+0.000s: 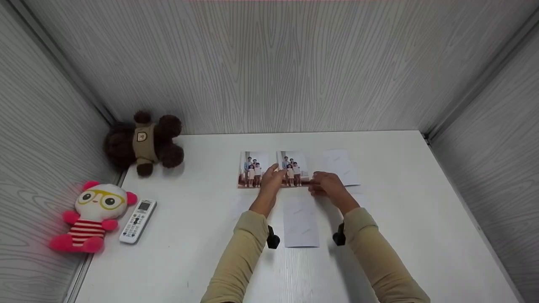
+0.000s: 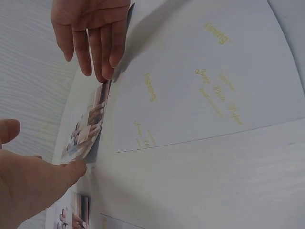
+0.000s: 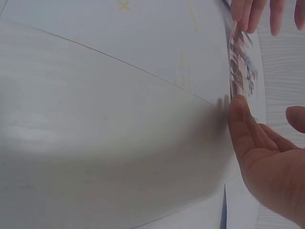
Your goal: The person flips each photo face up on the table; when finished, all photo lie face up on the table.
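Now fingertips (image 2: 78, 167) at photo (image 1: 293, 168) edges.

2 tan long sleeves, a black wrist-mount, seemingly, on each.

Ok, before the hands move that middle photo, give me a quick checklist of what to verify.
1. Left hand on the middle photo: ok, its fingertips touch the left edge.
2. Right hand on the same photo: ok, fingertips at the right lower edge.
3. Firm grip on the photo: cannot tell; the wrist views show fingers at the edges, not plainly pinching.
4. Left photo lies apart from it: ok, a narrow gap shows.
5. Face-down sheet to the right stays untouched: ok.
6. Near face-down sheet between the forearms is clear of the sleeves: ok.
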`<state>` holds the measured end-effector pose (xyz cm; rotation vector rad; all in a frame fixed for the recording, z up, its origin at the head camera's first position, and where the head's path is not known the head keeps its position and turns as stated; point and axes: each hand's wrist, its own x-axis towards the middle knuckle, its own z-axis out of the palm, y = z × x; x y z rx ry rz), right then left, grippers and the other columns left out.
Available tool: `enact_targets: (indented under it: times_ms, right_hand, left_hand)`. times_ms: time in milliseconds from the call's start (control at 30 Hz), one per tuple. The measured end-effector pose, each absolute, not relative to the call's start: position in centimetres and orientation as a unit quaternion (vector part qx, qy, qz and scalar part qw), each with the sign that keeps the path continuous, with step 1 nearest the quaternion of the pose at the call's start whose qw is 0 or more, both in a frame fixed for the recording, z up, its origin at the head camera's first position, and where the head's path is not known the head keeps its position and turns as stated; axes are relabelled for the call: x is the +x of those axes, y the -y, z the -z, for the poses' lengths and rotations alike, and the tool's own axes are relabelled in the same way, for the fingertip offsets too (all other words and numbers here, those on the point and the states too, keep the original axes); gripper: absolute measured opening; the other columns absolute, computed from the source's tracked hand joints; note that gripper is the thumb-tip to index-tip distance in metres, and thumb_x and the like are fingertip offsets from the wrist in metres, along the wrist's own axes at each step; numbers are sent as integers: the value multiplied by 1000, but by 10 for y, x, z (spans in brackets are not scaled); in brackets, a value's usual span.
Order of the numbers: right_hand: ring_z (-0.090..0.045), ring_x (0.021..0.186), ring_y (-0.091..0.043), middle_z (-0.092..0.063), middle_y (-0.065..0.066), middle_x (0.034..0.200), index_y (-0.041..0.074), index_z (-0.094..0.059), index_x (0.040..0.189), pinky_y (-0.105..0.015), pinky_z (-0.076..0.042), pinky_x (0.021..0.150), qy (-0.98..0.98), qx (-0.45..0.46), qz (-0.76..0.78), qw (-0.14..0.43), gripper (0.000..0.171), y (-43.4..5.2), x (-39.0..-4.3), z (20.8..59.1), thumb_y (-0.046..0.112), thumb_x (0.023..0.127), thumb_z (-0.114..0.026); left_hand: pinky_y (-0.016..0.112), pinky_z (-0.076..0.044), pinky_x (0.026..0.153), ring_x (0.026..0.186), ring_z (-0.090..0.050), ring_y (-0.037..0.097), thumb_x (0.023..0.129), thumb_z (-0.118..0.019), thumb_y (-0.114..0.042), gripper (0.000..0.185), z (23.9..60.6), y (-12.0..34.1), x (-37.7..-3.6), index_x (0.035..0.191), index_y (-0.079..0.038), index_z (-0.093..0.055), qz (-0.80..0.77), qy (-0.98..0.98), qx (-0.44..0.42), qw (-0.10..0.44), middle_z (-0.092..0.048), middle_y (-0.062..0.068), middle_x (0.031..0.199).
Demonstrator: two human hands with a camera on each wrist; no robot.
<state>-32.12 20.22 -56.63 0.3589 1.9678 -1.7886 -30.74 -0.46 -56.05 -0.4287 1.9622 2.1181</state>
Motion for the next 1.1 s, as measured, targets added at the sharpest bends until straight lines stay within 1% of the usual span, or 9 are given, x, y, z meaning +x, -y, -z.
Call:
enact_targets:
  times_ms: [167, 300, 433, 500, 600, 700, 867, 1000, 1100]
  right_hand:
    - [-67, 114, -26, -53, -23, 147, 2, -31, 157, -37, -56, 100, -715, 124, 652, 220, 54, -210, -320, 568, 25, 109, -44]
    - [-66, 119, -29, -53, -24, 147, 1, -34, 156, -36, -56, 100, -712, 132, 658, 209, 53, -219, -320, 566, 24, 109, -45]
    - [-63, 126, -29, -53, -23, 148, 1, -37, 155, -36, -55, 102, -710, 140, 661, 197, 51, -230, -323, 561, 25, 110, -44]
    - [-62, 128, -27, -53, -21, 149, 2, -39, 154, -36, -54, 103, -714, 143, 660, 185, 51, -237, -324, 557, 27, 110, -43]
    - [-63, 124, -24, -54, -19, 148, 3, -42, 153, -35, -53, 104, -718, 156, 659, 159, 49, -251, -324, 552, 28, 110, -41]
    - [-65, 120, -21, -53, -20, 149, 5, -43, 152, -37, -51, 107, -715, 176, 665, 129, 48, -268, -324, 549, 28, 110, -41]
    - [-63, 117, -20, -51, -20, 149, 5, -45, 152, -37, -49, 109, -713, 204, 667, 71, 48, -290, -326, 548, 27, 109, -41]
    - [-57, 126, -26, -51, -21, 149, 3, -48, 149, -37, -49, 108, -744, 214, 632, 33, 47, -303, -326, 549, 25, 108, -40]
    - [-46, 140, -31, -44, -20, 155, 3, -44, 152, -40, -45, 112, -782, 207, 586, 47, 49, -310, -326, 549, 25, 108, -37]
  left_hand:
    - [49, -39, 117, 140, -47, 31, 102, -55, -27, 57, 560, 3, -308, 155, -11, -41, -725, -666, -148, 97, -49, 15, 152]
    - [48, -41, 113, 134, -49, 31, 103, -52, -24, 55, 557, -5, -309, 155, -11, -39, -740, -650, -145, 96, -50, 15, 152]
    - [47, -40, 115, 138, -47, 32, 104, -51, -22, 53, 552, -19, -309, 154, -9, -40, -748, -644, -133, 85, -48, 16, 153]
    - [46, -41, 115, 141, -46, 32, 103, -52, -21, 53, 550, -28, -310, 153, -7, -42, -751, -644, -124, 75, -48, 18, 153]
    - [42, -43, 112, 141, -47, 32, 102, -53, -19, 52, 547, -43, -310, 151, -4, -45, -748, -651, -113, 68, -48, 21, 153]
    - [42, -47, 107, 136, -51, 32, 100, -55, -17, 50, 547, -58, -310, 148, -4, -48, -754, -644, -109, 74, -49, 23, 151]
    - [44, -49, 107, 133, -53, 31, 99, -56, -16, 52, 553, -76, -310, 149, -4, -47, -779, -607, -124, 95, -50, 23, 150]
    - [41, -48, 110, 139, -48, 33, 99, -55, -17, 57, 558, -89, -309, 152, -1, -42, -781, -604, -115, 112, -44, 25, 154]
    - [42, -45, 114, 145, -42, 34, 99, -55, -20, 60, 558, -95, -309, 154, -1, -39, -775, -609, -104, 127, -39, 25, 158]
